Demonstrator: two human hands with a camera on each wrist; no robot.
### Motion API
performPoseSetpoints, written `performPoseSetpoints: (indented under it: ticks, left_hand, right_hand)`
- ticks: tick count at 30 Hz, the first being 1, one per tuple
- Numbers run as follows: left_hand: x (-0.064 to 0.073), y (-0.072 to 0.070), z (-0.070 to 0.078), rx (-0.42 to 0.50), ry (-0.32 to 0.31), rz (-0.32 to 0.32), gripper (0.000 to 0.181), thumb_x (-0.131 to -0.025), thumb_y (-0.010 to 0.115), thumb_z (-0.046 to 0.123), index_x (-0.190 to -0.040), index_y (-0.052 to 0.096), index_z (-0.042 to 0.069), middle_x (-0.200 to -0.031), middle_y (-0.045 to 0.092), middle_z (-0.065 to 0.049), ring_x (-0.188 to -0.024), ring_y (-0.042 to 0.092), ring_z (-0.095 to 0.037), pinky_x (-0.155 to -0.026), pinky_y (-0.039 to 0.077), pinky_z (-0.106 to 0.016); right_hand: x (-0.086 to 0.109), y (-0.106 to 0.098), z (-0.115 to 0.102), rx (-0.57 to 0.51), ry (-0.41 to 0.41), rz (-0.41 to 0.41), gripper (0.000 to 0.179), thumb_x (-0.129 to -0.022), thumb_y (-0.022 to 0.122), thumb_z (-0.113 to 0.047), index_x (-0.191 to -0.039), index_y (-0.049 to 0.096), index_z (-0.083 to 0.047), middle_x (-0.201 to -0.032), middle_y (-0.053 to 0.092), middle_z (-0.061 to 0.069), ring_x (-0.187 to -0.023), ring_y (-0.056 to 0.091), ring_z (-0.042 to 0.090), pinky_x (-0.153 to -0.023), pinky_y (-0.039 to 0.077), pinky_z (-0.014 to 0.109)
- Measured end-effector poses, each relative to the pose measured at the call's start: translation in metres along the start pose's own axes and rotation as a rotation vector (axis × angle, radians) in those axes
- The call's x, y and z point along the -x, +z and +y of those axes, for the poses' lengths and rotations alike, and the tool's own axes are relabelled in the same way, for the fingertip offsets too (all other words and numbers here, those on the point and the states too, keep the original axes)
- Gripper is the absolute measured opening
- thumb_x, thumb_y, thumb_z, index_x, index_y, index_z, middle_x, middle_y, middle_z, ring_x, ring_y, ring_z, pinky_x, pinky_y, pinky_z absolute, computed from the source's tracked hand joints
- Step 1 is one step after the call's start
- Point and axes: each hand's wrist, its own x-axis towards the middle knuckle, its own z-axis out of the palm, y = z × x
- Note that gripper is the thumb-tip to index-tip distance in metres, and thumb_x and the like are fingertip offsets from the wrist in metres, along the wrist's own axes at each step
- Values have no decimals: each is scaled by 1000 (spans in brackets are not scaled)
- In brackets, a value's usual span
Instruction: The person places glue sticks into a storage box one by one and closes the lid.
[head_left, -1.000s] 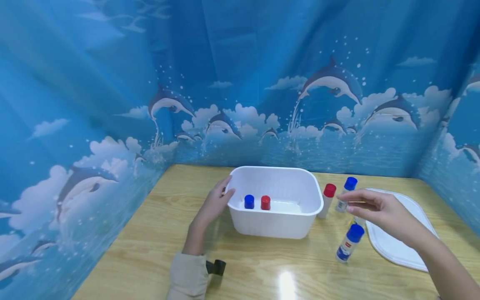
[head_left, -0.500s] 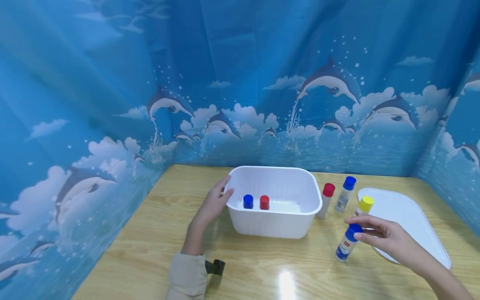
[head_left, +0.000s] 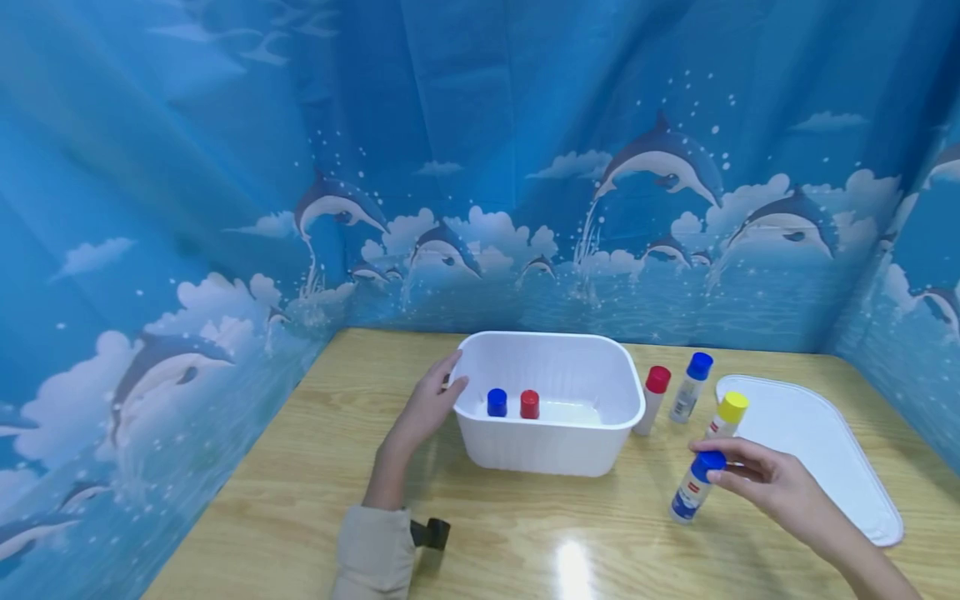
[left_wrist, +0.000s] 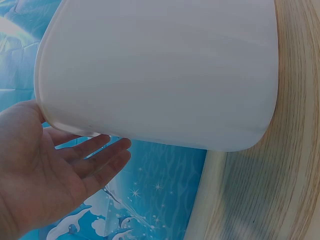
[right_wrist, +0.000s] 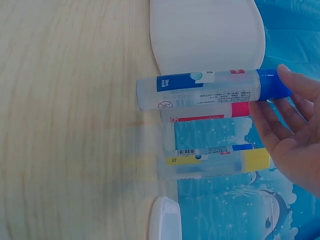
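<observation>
At four o'clock we see red-, yellow- and blue-capped tubes [head_left: 691,494]; at five, a white bin [head_left: 542,447]; at twelve, a dolphin-patterned blue curtain [head_left: 495,150].

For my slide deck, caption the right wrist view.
Right hand pinching a labelled tube by its blue cap, with red-capped tube and yellow-capped tube beyond.

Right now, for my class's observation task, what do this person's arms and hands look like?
The left arm has a plain beige sleeve, with a small black fitting jutting out beside its cuff. The right forearm is bare as far as it shows. Both the left hand and the right hand are without gloves, and no rings, cables or markings show.
</observation>
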Motion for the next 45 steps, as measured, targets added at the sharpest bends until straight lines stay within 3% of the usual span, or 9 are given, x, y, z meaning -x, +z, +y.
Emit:
performPoseSetpoints:
  ticks: [3,6,10,13,16,25,34,39,45]
  left_hand:
    - [0,0,0,6,-5,-1,52,-98,45,28,-144,30,13,-143,33,-9,-121,42,-28,-93,43,-41]
    - [0,0,1,5,1,-1,52,-98,45,28,-144,30,12,-143,33,-10,-122,41,-28,-93,43,-41]
    - [0,0,1,2,12,0,52,-98,45,27,-144,30,10,-143,33,-11,-122,41,-29,-93,43,-41]
    - [0,1,1,5,4,2,52,-98,45,28,-144,30,11,-143,33,-10,-122,41,-28,-93,43,-41]
    - [0,0,1,2,3,3,52,-98,45,28,-144,30,11,-143,33,-9,-122,41,-28,-94,43,-41]
    - [0,0,0,-11,28,8,51,-98,46,26,-144,30,9,-143,33,-11,-121,42,-29,-93,43,-41]
    - [0,1,-2,-13,18,8,52,-98,46,27,-144,30,11,-143,33,-11,-122,40,-29,-94,42,-42]
    - [0,1,-2,-14,8,7,52,-98,45,28,-144,30,13,-144,32,-10,-123,40,-29,-94,42,-42]
    - [0,1,-1,-18,7,3,51,-98,45,28,-144,30,13,-144,32,-10,-123,39,-29,-94,42,-43]
  right_hand:
    - [0,0,-1,8,13,0,32,-89,61,-14,-117,59,2,-111,57,-18,-94,57,-1,-72,53,24]
    - [-1,0,-3,34,22,5,32,-89,62,-16,-116,60,0,-118,56,-5,-97,52,-8,-72,53,23]
    - [-4,-2,-7,34,2,-4,30,-89,61,-13,-116,60,1,-119,55,12,-95,55,-5,-70,54,25]
    - [-7,-4,-14,12,-12,-27,31,-90,59,-11,-117,58,3,-111,60,10,-89,61,7,-69,55,27]
    - [-9,-8,-22,14,-17,-39,32,-91,58,-12,-119,57,3,-107,63,4,-88,62,10,-69,55,27]
    - [-19,-17,-47,71,-69,-21,33,-92,57,-14,-122,56,0,-110,62,1,-92,61,7,-71,54,25]
    - [-34,-25,-70,127,-127,40,32,-92,57,-17,-123,58,-7,-116,56,-14,-92,59,2,-72,52,21]
    - [-43,-30,-85,116,-170,62,31,-92,57,-14,-122,57,-5,-114,60,-9,-92,59,2,-72,51,18]
    - [-57,-34,-99,125,-201,110,30,-90,59,-14,-120,59,-7,-105,61,-15,-90,60,1,-70,50,15]
